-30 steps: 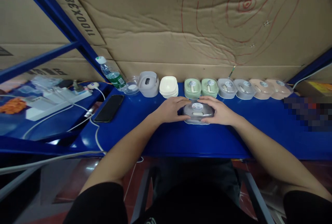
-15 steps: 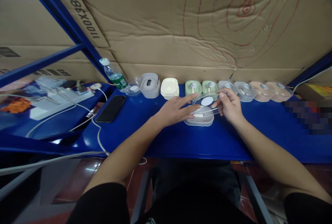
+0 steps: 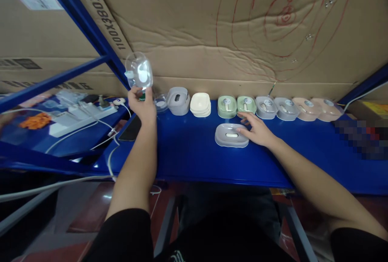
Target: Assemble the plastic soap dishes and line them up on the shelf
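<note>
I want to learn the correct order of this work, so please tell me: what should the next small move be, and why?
Probably the left hand should lower its clear cover onto the similar cover on the blue desk. It is held raised, close to that one, while the grey box stands uncovered by the right hand.

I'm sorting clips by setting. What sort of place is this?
Probably a makeshift workstation: a blue bench, a cardboard panel behind it, and a power strip to the left.
</note>
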A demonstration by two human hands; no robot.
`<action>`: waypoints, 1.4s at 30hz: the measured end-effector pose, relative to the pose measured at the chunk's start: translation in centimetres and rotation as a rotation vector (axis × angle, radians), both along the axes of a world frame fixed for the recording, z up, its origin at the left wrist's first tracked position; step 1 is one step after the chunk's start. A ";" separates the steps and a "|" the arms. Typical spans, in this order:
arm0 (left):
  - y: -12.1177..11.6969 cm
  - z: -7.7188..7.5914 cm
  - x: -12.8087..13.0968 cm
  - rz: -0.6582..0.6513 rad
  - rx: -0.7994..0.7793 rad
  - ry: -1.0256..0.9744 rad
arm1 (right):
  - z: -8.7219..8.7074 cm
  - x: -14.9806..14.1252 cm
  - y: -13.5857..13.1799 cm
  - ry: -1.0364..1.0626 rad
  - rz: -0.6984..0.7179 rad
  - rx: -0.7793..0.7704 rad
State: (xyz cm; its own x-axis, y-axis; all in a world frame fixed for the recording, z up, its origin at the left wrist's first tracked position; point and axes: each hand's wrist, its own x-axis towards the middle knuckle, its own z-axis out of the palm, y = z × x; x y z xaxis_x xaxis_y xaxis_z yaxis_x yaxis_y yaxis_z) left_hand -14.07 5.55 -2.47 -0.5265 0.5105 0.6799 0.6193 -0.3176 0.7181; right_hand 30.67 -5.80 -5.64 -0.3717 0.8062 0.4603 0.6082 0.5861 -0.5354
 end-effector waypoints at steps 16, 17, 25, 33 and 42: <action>1.4 -2.9 -1.1 0.167 -0.310 -0.016 | 0.3 -0.1 -0.1 -0.088 0.028 -0.032; 1.3 -2.8 -1.0 0.168 -0.336 -0.031 | 0.4 -0.1 -0.1 -0.092 0.032 -0.025; 1.1 -2.6 -0.3 0.154 -0.432 -0.110 | 0.2 0.1 0.1 -0.120 0.065 -0.032; 1.2 -2.3 -0.3 0.187 -0.500 -0.167 | 0.2 0.3 0.3 -0.182 0.184 -0.097; 0.7 -2.0 0.3 0.185 -0.387 -0.155 | -0.1 0.7 0.5 -0.274 0.250 -0.113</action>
State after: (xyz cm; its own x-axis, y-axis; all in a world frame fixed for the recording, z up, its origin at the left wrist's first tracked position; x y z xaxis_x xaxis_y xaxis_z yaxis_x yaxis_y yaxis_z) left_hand -13.75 6.20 -4.45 -0.7135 0.5990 0.3636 0.5162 0.0984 0.8508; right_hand 31.33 -5.32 -5.78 -0.6600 0.7152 0.2298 0.5836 0.6808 -0.4426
